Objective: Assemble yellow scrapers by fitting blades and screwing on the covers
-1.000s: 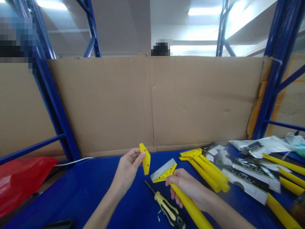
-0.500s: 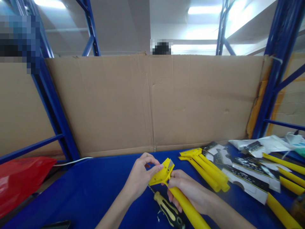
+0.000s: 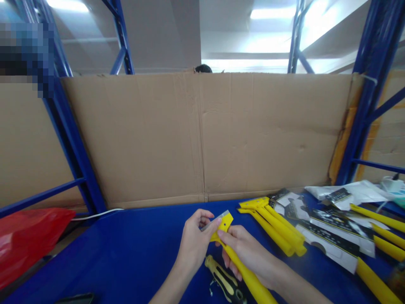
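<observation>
In the middle of the head view a yellow scraper [image 3: 242, 270] points up and to the left, its long handle running toward me. A thin metal blade [image 3: 223, 214] lies along the top edge of its head. My left hand [image 3: 193, 238] is closed on the head and blade from the left, partly covering both. Wrapped round the neck of the handle is my right hand [image 3: 248, 249], its thumb on the yellow plastic. Beneath them a screwdriver [image 3: 223, 276] with a tan and black handle lies on the blue table, small metal bits beside it.
Several yellow scrapers [image 3: 268, 223] lie to the right, beside black-and-white card sleeves [image 3: 329, 245] with yellow handles among them. A red plastic bag [image 3: 31, 240] sits at the left. Behind the blue table [image 3: 136, 249] stands a cardboard panel [image 3: 145, 139] between blue posts.
The scraper's head has turned, so the blade now runs along its upper left edge. My left hand has moved slightly right and down over the head. My right hand keeps its hold.
</observation>
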### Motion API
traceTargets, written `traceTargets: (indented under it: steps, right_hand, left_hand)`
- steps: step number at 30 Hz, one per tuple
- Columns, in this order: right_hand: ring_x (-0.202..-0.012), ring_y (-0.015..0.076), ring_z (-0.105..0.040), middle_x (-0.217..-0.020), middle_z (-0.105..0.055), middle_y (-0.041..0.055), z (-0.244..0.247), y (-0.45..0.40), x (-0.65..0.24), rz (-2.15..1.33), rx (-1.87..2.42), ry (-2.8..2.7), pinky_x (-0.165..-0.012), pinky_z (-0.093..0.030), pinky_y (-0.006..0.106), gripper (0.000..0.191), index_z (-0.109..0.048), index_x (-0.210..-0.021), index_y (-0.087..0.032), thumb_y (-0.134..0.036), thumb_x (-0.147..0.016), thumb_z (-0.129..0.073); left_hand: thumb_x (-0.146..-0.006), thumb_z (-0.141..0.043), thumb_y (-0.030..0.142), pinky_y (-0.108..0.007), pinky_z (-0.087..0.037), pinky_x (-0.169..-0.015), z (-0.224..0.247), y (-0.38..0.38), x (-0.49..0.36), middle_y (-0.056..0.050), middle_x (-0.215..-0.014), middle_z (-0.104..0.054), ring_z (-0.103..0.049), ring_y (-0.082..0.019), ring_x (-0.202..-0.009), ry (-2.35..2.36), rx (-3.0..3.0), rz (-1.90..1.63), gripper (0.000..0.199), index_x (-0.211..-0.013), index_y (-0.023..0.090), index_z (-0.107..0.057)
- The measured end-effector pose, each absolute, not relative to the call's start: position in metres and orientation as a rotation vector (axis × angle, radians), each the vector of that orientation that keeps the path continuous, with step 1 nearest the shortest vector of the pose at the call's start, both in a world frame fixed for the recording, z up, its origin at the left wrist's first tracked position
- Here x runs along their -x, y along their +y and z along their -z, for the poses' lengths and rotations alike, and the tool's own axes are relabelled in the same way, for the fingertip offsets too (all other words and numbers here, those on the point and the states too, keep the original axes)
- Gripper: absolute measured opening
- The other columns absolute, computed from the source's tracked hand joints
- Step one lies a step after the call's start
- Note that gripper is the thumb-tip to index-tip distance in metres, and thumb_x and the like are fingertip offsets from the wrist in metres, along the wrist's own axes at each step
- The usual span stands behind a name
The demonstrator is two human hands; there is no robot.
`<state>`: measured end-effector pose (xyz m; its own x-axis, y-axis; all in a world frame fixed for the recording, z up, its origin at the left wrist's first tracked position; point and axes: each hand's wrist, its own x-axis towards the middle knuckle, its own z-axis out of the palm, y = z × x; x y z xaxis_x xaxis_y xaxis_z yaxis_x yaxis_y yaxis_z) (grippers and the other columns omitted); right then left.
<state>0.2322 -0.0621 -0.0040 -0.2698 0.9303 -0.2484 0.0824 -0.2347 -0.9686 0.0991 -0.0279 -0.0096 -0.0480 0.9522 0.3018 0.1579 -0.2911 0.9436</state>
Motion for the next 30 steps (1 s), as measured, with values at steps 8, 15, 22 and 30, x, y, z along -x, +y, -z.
traceTargets:
  steps: [8,15,22,30]
  right_hand:
    - [-0.033,0.0046,-0.038,-0.051,-0.050,-0.0065,-0.004,-0.062,-0.236,-1.548,1.256,-1.279,-0.032,-0.027,0.015,0.019,-0.045,-0.085,-0.018,-0.031,-0.095,-0.036]
    - [-0.035,0.0050,-0.040,-0.050,-0.050,-0.0065,-0.002,-0.056,-0.240,-1.479,1.308,-1.175,-0.034,-0.030,0.016,0.018,-0.044,-0.082,-0.018,-0.030,-0.095,-0.039]
    - [-0.036,0.0055,-0.041,-0.049,-0.050,-0.0065,0.000,-0.047,-0.246,-1.394,1.340,-1.166,-0.034,-0.031,0.017,0.018,-0.046,-0.080,-0.018,-0.027,-0.094,-0.039]
    - [-0.036,0.0057,-0.041,-0.048,-0.050,-0.0066,0.000,-0.049,-0.246,-1.407,1.343,-1.215,-0.034,-0.030,0.017,0.020,-0.045,-0.079,-0.018,-0.029,-0.094,-0.040]
  left_hand:
    - [-0.075,-0.060,0.035,-0.031,-0.050,-0.075,0.000,-0.029,-0.086,-0.009,-0.089,-0.071,-0.065,-0.021,-0.082,1.096,-1.690,-1.183,0.024,-0.086,0.015,-0.069]
    - [-0.080,-0.051,0.032,-0.027,-0.045,-0.066,-0.012,-0.042,-0.072,-0.007,-0.086,-0.067,-0.061,-0.019,-0.077,1.442,-2.104,-1.167,0.021,-0.085,0.018,-0.066]
    - [-0.066,-0.053,0.014,-0.022,-0.035,-0.049,-0.020,-0.069,-0.065,-0.002,-0.061,-0.069,-0.060,-0.016,-0.057,1.404,-2.215,0.034,0.019,-0.066,0.018,-0.071]
    - [-0.068,-0.059,0.013,-0.022,-0.040,-0.060,0.003,-0.057,-0.078,0.000,-0.064,-0.070,-0.060,-0.014,-0.058,1.268,-2.270,-0.208,0.019,-0.075,0.021,-0.074]
